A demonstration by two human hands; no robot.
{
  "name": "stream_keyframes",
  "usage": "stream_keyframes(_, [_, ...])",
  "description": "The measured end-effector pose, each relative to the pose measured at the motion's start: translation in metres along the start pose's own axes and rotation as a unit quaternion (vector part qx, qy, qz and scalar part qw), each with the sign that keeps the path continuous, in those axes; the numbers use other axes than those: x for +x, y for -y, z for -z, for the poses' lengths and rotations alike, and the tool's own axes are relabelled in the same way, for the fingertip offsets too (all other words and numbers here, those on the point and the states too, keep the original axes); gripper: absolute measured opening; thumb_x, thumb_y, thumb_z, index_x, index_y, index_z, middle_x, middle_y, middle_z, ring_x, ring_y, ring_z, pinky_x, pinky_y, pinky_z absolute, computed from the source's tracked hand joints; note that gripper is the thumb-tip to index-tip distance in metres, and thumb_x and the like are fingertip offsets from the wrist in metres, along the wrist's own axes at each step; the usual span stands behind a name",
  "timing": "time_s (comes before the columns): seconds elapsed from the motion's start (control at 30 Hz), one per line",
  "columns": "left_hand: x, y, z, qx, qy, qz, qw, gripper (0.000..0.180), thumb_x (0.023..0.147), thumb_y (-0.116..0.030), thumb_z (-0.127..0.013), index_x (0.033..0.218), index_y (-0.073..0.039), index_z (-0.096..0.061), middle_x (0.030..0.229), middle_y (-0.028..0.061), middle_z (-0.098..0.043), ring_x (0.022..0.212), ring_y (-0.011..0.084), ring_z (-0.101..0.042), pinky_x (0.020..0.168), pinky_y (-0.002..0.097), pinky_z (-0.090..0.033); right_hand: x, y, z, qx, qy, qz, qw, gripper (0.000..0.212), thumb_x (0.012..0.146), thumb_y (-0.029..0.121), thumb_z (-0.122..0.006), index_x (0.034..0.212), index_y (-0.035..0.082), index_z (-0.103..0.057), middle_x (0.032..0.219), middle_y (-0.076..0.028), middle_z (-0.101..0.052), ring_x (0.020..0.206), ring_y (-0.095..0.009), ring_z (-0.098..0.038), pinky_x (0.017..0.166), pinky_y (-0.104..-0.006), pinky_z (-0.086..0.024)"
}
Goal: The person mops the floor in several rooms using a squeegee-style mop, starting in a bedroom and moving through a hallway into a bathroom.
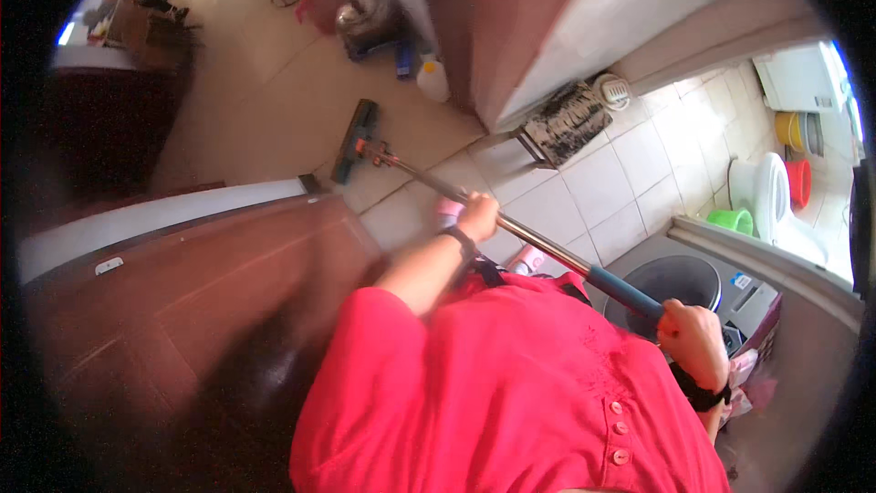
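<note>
A mop (547, 245) with a metal pole and blue-grey grip slants across in front of my red shirt. My left hand (477, 216) is closed around the middle of its pole. At the grip end, my right hand (692, 342) wraps round the handle. The long, narrow dark green mop head (354, 141), joined by an orange piece, lies on the tiled floor to the far left of my hands. Under the grip is a grey appliance with a round dark opening (698, 278). Pink footwear (529, 260) shows partly below the pole.
A brown door (182, 310) stands at the left. Beyond the pole are a stool with a patterned top (568, 123) and a wall edge. A white jug (432, 80) stands farther off. At the right are a toilet (774, 190), a green basin (732, 219) and a red bucket (797, 184).
</note>
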State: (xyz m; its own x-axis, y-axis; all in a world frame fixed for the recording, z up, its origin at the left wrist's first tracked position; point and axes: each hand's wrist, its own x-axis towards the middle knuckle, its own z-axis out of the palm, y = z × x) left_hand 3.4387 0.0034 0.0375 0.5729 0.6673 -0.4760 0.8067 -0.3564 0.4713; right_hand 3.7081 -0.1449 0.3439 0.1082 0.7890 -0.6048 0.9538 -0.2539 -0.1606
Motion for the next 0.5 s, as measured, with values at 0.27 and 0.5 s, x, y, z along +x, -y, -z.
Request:
stream_keyframes(0.27, [0.011,-0.188,-0.117,-0.064,0.176,-0.159,0.969,0.016,0.068,-0.009,-0.059,0.079,-0.011,-0.069,0.079,0.0164,-0.065,0.079,0.0325,-0.063,0.069,0.0417,-0.05,-0.157,-0.13,0.003,-0.012,-0.094,-0.176,0.98,0.007,0.063,0.006,-0.057,0.06,0.001,-0.052,0.059,-0.018,-0.054,0.059,-0.037,-0.055,0.056,-0.0422,-0.044])
stream_keyframes(0.5, [0.008,-0.326,-0.121,-0.071,0.3,-0.314,0.898,0.017,0.059,-0.008,-0.056,0.072,-0.007,-0.067,0.072,0.0174,-0.063,0.071,0.0335,-0.063,0.061,0.0418,-0.049,-0.239,-0.185,0.027,-0.153,-0.226,-0.261,0.926,0.007,0.061,-0.002,-0.054,0.063,0.001,-0.048,0.062,-0.015,-0.05,0.061,-0.033,-0.051,0.055,-0.0412,-0.039])
